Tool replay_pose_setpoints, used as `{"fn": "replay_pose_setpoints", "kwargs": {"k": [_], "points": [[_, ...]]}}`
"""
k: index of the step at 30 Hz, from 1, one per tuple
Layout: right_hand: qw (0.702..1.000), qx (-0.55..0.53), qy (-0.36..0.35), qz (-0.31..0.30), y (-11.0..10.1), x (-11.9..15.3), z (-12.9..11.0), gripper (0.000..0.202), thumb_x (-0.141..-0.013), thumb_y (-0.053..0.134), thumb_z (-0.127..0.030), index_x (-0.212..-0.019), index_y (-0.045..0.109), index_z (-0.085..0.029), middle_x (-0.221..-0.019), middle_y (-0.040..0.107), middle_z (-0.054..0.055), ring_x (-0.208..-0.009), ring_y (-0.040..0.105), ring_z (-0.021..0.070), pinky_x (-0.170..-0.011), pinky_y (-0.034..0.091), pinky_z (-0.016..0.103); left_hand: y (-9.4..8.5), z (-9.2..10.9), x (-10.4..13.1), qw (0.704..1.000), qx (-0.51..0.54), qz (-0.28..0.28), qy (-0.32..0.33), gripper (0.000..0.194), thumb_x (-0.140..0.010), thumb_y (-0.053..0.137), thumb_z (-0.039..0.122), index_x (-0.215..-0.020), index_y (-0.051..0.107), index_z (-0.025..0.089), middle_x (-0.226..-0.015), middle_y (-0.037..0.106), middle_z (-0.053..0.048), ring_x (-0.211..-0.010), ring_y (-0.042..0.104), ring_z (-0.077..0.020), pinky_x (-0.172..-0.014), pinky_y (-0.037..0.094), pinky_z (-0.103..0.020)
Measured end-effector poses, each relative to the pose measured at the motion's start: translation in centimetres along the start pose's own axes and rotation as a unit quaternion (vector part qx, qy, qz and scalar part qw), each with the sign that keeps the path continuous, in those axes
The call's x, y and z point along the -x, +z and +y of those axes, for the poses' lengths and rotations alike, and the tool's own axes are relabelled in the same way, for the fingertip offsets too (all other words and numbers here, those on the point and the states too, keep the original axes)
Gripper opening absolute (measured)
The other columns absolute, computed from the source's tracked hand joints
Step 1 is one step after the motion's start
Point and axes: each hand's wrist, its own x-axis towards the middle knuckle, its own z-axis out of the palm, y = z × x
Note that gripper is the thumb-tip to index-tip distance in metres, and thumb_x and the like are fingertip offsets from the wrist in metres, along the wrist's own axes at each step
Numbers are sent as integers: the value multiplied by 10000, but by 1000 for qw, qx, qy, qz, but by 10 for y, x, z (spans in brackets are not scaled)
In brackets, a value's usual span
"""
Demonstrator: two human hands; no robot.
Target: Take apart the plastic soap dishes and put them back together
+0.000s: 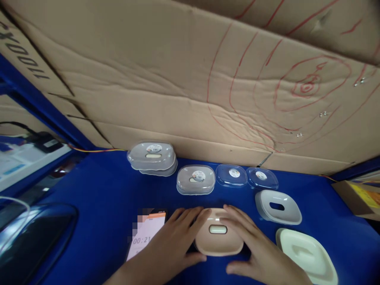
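Observation:
A beige oval dish (219, 242) with a pale insert in its middle slot lies on the blue table between my hands. My left hand (178, 237) presses its fingers along the dish's left side, thumb near the lower edge. From the right, my right hand (251, 241) holds the upper right rim, its thumb apart below. To the right are a grey dish with an open slot (285, 202) and a pale green dish (305, 253). A phone showing a timer (148, 229) is partly behind my left forearm.
Stacked lidded dishes (152, 156) stand at the back left, with another lidded dish (196, 180) beside two clear lids (231, 175). A cardboard wall (148, 71) rises behind. A dark device with cables (32, 241) lies left; a cardboard box (356, 198) is at right.

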Motion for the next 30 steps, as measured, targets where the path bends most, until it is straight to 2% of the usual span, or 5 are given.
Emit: {"fn": "replay_pose_setpoints", "kwargs": {"k": [6, 12, 17, 24, 30], "points": [[979, 107, 105, 140, 2, -35, 32, 656, -1142, 447, -443, -1740, 237, -271, -1797, 302, 156, -1678, 256, 333, -1310, 351, 637, -7, 6, -4, 999, -5, -36, 0, 1084, -789, 979, 383, -1680, 377, 250, -1557, 627, -157, -1381, 608, -398, -1160, 488, -589], [967, 164, 109, 162, 4, -40, 32, 568, -1107, 521, -487, -1627, 461, -265, -1567, 593, 178, -1508, 519, 382, -1237, 403, 671, -5, 6, -1, 999, -21, -26, 22, 1033, -822, 956, 432, -1671, 396, 253, -1551, 634, -150, -1379, 611, -390, -1181, 460, -589], [972, 129, 124, 151, 0, -26, 32, 724, -1034, 629, -586, -1655, 406, -287, -1691, 444, 181, -1578, 417, 413, -1235, 410, 674, -4, 1, 2, 998, -17, -8, 57, 992, -877, 905, 477, -1684, 357, 297, -1546, 635, -127, -1400, 589, -380, -1195, 433, -577], [983, 94, 124, 97, -2, -15, 38, 822, -1008, 677, -589, -1702, 335, -309, -1763, 369, 142, -1625, 361, 378, -1283, 384, 635, -11, 4, 2, 997, -8, -39, 59, 937, -863, 914, 462, -1632, 429, 235, -1533, 635, -148, -1415, 572, -393, -1207, 407, -588], [981, 71, 108, 143, -15, -15, 30, 811, -957, 751, -547, -1654, 428, -287, -1650, 538, 152, -1529, 504, 385, -1242, 440, 633, -9, 7, 3, 998, -11, -16, 68, 891, -913, 869, 429, -1641, 388, 252, -1532, 633, -133, -1415, 583, -363, -1214, 403, -553]]}}
